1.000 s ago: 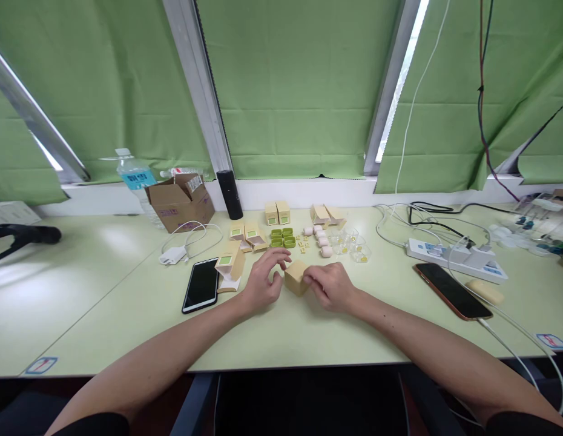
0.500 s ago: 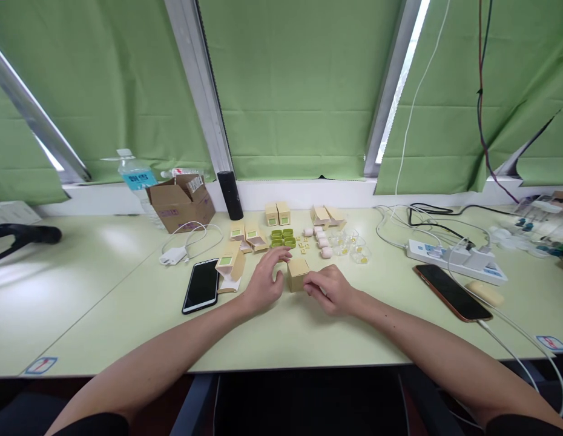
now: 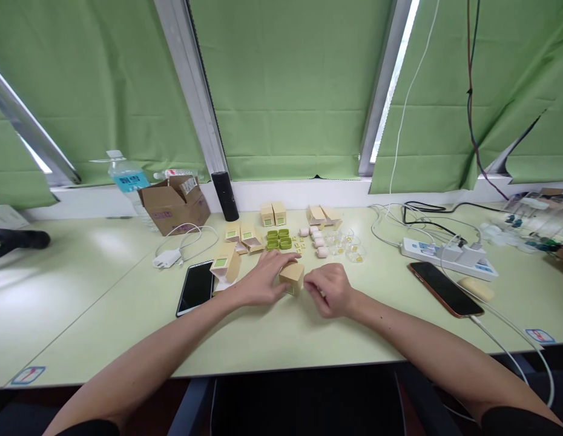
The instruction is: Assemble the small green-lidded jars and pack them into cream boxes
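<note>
My left hand has its thumb and fingers around a small tan cardboard box, which stands tilted on the table. Just to the box's right is my right hand, curled into a loose fist a little apart from it, with nothing visible in it. Behind the hands lie several green trays, small yellow pieces, pale pink cylinders and clear plastic covers. An open box with a green-edged window lies left of my left hand.
Two closed boxes and some open ones stand farther back. A black phone lies left and another phone right. Beyond are a charger, a brown carton, a black cylinder and a power strip with cables.
My left hand has closed around the small box, which has turned and tilted. My right hand has come away from it. At the far right edge, part of another person's hand has appeared.
</note>
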`<state>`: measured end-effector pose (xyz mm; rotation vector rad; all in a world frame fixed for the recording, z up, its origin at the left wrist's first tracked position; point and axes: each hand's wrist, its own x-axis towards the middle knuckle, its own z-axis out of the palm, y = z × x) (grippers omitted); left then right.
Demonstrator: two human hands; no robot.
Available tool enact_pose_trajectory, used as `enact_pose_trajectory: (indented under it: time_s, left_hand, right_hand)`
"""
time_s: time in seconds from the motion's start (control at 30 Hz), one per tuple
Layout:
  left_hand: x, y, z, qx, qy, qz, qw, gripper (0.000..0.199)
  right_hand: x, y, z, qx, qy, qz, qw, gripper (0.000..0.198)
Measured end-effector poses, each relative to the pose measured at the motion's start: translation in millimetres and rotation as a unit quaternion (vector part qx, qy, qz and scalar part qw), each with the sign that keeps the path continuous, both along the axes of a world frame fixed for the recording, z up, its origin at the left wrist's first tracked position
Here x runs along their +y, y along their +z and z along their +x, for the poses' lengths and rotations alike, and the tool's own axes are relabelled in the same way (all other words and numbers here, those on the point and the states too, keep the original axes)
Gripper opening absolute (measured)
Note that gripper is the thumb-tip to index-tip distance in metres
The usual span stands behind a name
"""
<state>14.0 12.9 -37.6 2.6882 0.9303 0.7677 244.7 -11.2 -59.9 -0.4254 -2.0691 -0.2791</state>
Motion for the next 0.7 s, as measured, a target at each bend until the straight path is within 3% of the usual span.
enact_pose_trajectory:
  time_s: [0.13, 0.27, 0.37, 0.5, 0.6, 0.7]
  left_hand:
    - [1.2, 14.6, 6.5, 0.045, 0.002, 0.008, 0.999, 0.049]
    - [20.3, 37.8, 15.7, 0.055, 0.007, 0.028, 0.998, 0.046]
    - [58.2, 62.5, 29.6, 0.063, 0.072, 0.03, 0.995, 0.042]
    - [129.0, 85.8, 57.6, 0.097, 0.179, 0.049, 0.978, 0.045]
    - [175.3, 82.1, 78.4, 0.122, 0.232, 0.054, 0.963, 0.044]
    - [204.5, 61.5, 91.9, 0.137, 0.257, 0.05, 0.955, 0.04]
  right_hand:
    - [-17.5, -1.7, -10.7, -0.091, 0.064, 0.101, 0.989, 0.011]
    - [-20.6, -6.2, -14.5, -0.133, 0.088, 0.118, 0.98, 0.012]
    - [-17.4, -8.9, -15.3, -0.129, 0.082, 0.104, 0.983, 0.013]
    - [-14.3, -9.3, -16.4, -0.133, 0.078, 0.096, 0.983, 0.013]
    - [-13.8, -9.1, -18.0, -0.148, 0.079, 0.099, 0.981, 0.012]
    - [-13.2, -10.9, -20.1, -0.157, 0.086, 0.108, 0.978, 0.012]
